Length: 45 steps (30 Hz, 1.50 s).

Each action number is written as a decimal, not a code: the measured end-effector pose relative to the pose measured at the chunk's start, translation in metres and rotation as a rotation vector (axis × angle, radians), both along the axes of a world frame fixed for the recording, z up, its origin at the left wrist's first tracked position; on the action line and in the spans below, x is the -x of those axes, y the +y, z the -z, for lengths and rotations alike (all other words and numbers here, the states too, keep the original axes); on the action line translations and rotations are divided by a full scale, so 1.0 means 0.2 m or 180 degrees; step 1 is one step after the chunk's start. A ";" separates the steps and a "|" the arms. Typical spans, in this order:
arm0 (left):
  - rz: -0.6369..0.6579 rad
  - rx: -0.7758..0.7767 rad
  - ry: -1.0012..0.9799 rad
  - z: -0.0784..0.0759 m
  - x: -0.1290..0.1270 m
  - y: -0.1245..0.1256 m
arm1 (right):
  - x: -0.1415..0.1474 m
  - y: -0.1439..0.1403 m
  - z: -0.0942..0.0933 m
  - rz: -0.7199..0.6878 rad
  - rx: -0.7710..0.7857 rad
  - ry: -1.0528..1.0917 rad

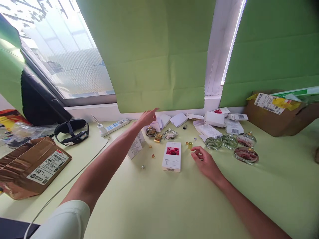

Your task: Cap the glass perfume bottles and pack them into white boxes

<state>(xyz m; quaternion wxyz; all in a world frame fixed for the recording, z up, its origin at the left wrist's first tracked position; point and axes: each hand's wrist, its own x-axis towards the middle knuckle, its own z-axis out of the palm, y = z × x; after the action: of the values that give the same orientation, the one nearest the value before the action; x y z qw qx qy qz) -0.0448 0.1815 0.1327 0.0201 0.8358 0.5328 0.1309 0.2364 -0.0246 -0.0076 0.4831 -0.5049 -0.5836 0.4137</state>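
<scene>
My left hand (149,118) reaches over the back of the table, above white papers (163,120), index finger stretched out and the others loosely bent, nothing visible in it. Below it are a dark perfume bottle (151,132), a clear perfume bottle (169,134) and a gold cap (157,140). At the fingertips of my right hand (203,161), thumb and fingers pinched together, is a small yellow-green cap (190,145). Between the hands lies a white box with a rose picture (171,159). Small rings or caps lie about, among them a copper one (153,155) and a silver one (143,167).
Several perfume bottles (246,155) lie at the right, before opened white cartons (214,119). Cardboard boxes stand at the far right (276,121) and left (25,172). A black headset (71,132), a power strip (117,125) and its cable are at left. Green blinds hang behind.
</scene>
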 end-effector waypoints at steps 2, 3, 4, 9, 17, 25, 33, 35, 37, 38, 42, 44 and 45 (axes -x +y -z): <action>0.0006 -0.0192 -0.0095 -0.06 -0.01 0.00 | 0.00 0.00 -0.01 0.0014 0.0024 0.0069; 0.0020 -0.0272 -0.0137 -0.10 -0.01 0.00 | 0.00 -0.01 -0.01 0.0024 0.0038 0.0114; 0.0044 -0.0352 -0.0180 -0.15 -0.02 -0.01 | 0.00 -0.01 -0.01 0.0037 0.0053 0.0168; 0.0448 -0.0946 -0.0674 -0.37 -0.04 -0.19 | 0.00 -0.01 -0.03 0.0019 0.0275 0.0585; 0.1711 -0.1217 -0.1798 -0.01 -0.19 -0.90 | -0.03 -0.03 -0.15 -0.1053 0.1172 0.2112; 0.2113 -0.0696 -0.2165 0.44 -0.34 -1.10 | -0.03 -0.05 -0.10 -0.1072 0.1278 0.2214; 0.1450 -0.0434 -0.2574 0.53 -0.29 -1.08 | -0.03 -0.05 -0.11 -0.0705 0.0782 0.1690; 0.1134 -0.0202 -0.2752 0.52 -0.30 -1.08 | -0.02 -0.05 -0.11 -0.0639 0.0634 0.1587; 0.0881 -0.0019 -0.2907 0.52 -0.32 -1.10 | -0.01 -0.06 -0.11 -0.0570 0.0506 0.1498; 0.0782 0.0045 -0.3007 0.52 -0.33 -1.10 | 0.00 -0.07 -0.11 -0.0543 0.0439 0.1429; 0.0531 0.0247 -0.3470 0.53 -0.36 -1.13 | 0.03 -0.09 -0.11 -0.0502 0.0165 0.1166; 0.0420 0.0336 -0.3662 0.53 -0.37 -1.13 | 0.05 -0.10 -0.11 -0.0571 0.0046 0.1103; 0.0373 0.0377 -0.3750 0.53 -0.37 -1.14 | 0.06 -0.11 -0.12 -0.0621 -0.0020 0.1065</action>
<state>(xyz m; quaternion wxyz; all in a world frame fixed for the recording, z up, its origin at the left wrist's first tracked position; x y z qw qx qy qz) 0.0285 -0.0457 0.0257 0.3661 0.6479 0.3912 0.5414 0.2234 -0.0468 0.0155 0.5326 -0.3686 -0.5427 0.5348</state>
